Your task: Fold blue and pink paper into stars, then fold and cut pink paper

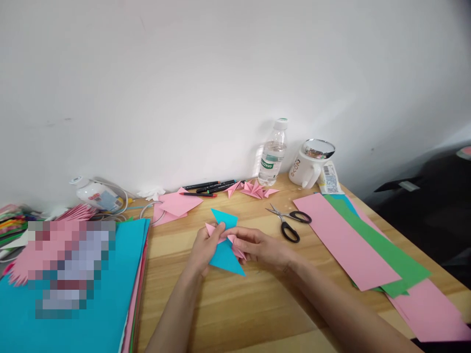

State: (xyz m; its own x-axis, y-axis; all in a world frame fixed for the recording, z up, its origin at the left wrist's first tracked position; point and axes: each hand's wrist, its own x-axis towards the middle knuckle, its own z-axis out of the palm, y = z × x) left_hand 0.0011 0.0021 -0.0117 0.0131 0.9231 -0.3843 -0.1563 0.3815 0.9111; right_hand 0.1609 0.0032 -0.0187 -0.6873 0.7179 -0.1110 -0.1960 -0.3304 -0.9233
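At the lower left of the frame, a blue sheet (106, 314) tops the paper stack; pink squares (180, 203) sit left of upper centre. Now the left hand (205, 249), mid-frame, gripping the blue folded paper (222, 256) with its thumb on top (the fingers beneath are hidden). That blue piece lies right between the hands, touching both, its long axis slanting from top down towards lower right. Just right of it, the right hand (259, 246) pinches the pink folded paper (240, 253), which sits against the blue at its fingertips; neither hand is clearly nearer. Further right, open scissors (282, 215), then a pink strip (346, 240) over green paper (401, 264).
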